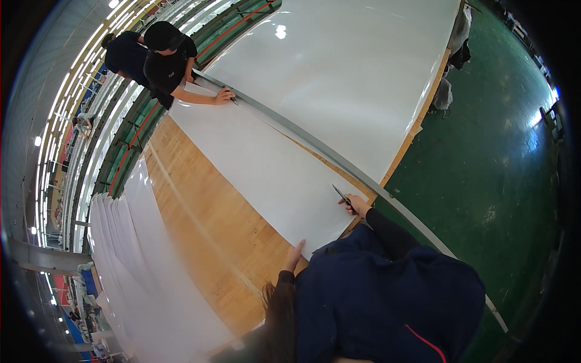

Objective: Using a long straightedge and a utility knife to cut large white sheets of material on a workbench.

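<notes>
A long white sheet lies on a wooden table, with a long grey metal bar along its right edge. My right hand is closed on a dark-handled cutting tool, apparently scissors, above the sheet's near end. Lower down, my left hand rests at the sheet's near left corner with fingers stretched out. At the far end, a co-worker's hand holds a small tool beside the bar.
A large glossy white sheet covers the table's right part; thin translucent material covers the left. Two people in dark clothes are at the far side. Green floor runs along the right, where bags hang by the table.
</notes>
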`<state>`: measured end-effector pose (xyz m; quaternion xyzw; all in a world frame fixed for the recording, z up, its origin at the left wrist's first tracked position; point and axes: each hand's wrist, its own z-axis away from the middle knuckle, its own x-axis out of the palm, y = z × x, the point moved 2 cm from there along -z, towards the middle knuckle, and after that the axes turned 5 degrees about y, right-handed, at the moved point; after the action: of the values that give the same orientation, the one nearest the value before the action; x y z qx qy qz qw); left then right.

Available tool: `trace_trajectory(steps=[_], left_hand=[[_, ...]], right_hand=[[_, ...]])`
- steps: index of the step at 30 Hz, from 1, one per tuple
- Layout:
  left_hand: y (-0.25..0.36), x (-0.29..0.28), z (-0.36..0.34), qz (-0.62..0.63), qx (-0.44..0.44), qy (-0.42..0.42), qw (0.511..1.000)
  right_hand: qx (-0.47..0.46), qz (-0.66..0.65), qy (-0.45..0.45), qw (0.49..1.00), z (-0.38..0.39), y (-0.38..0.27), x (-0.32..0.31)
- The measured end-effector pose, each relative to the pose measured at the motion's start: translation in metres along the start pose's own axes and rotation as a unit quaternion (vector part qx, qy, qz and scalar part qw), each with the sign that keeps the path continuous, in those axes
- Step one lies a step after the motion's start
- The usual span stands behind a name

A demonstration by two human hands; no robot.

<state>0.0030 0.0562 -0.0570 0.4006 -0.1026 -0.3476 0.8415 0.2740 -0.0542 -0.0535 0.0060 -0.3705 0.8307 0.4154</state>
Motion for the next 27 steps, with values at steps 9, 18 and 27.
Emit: trace_trajectory(steps=[9, 18, 27], left_hand=[[-0.002, -0.003, 0.003, -0.022, -0.003, 0.001, 1.0], [0.008, 0.004, 0.009, 0.017, -0.006, -0.006, 1.0], [0.018, 0.007, 0.01, -0.012, -0.011, 0.02, 1.0]], right_hand=[[0.004, 0.01, 0.008, 1.0, 0.003, 0.001, 0.003], [0.002, 0.016, 0.009, 1.0, 0.006, -0.002, 0.001], [-0.012, 0.012, -0.011, 1.0, 0.001, -0.001, -0.003]])
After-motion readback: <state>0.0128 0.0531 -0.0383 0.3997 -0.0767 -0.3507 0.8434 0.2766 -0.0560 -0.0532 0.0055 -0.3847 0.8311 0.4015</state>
